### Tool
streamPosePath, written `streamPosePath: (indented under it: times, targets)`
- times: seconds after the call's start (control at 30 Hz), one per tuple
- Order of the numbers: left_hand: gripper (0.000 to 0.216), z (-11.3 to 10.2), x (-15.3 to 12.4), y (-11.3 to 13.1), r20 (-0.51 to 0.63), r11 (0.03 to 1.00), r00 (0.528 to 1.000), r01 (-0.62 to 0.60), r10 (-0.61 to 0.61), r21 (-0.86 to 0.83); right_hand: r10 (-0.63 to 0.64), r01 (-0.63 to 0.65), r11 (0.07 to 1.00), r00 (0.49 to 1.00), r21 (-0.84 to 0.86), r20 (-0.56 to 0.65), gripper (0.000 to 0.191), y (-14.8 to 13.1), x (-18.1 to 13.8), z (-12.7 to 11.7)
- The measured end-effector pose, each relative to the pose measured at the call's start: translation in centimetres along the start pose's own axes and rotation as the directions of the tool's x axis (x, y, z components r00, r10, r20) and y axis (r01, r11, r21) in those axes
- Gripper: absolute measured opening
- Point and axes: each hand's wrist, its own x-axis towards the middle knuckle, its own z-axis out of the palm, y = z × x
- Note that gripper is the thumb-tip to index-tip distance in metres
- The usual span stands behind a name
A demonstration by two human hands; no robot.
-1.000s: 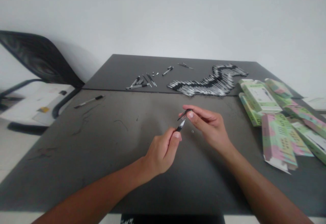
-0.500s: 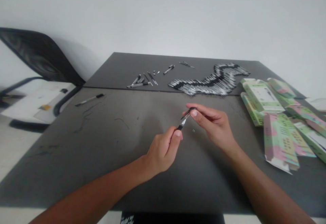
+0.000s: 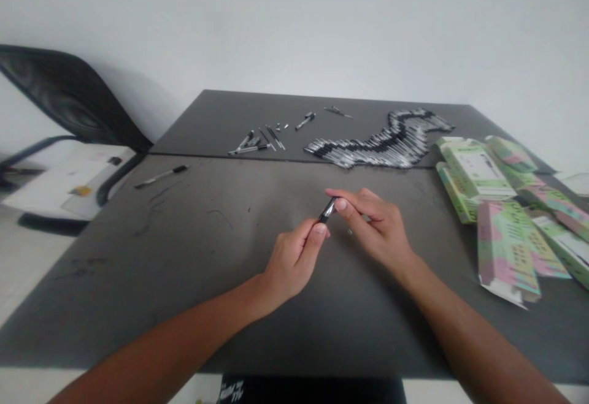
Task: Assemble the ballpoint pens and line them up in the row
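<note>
My left hand (image 3: 297, 257) is closed around the barrel of a pen (image 3: 326, 213), whose black and silver end points up and away. My right hand (image 3: 375, 223) pinches a pen cap at that end with thumb and index finger. The cap is mostly covered by the fingers, and how far it sits over the tip I cannot tell. Just below the right fingers, a tiny light piece (image 3: 350, 232) lies on the dark table (image 3: 221, 257).
Beyond my hands lies a long winding row of pens (image 3: 372, 149). Loose pens and refills (image 3: 257, 141) are scattered at the back left, and a single pen (image 3: 161, 176) rests nearer. Green and pink cardboard boxes (image 3: 506, 244) pile up at right. A chair (image 3: 69, 97) stands at left.
My right hand has moved slightly left and down, bringing the cap onto the pen's end. Less of the silver tip and the cap shows now. The left hand stays nearly in place.
</note>
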Motion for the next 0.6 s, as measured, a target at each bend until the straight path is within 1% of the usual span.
streamPosePath:
  times: [0.1,0.17,0.37,0.6]
  targets:
    - [0.048,0.0,0.1,0.0,-0.005,1.000,1.000,0.004,-0.004,0.013,-0.081,0.081,0.996,0.997,-0.043,-0.003,0.029,0.1,0.0,0.1]
    - [0.048,0.1,0.1,-0.1,-0.009,1.000,1.000,0.001,-0.001,0.021,-0.101,0.101,0.993,0.995,-0.057,0.007,0.029,0.2,-0.1,0.2]
    - [0.045,0.1,0.2,-0.2,-0.010,0.998,1.000,-0.011,0.012,0.061,-0.068,0.070,0.996,0.997,-0.061,0.048,0.031,0.3,-0.5,0.7]
    - [0.038,0.2,0.2,-0.2,-0.002,0.997,1.000,-0.003,0.003,0.072,-0.033,0.034,0.999,0.999,-0.029,0.039,0.033,0.1,-0.6,1.2]
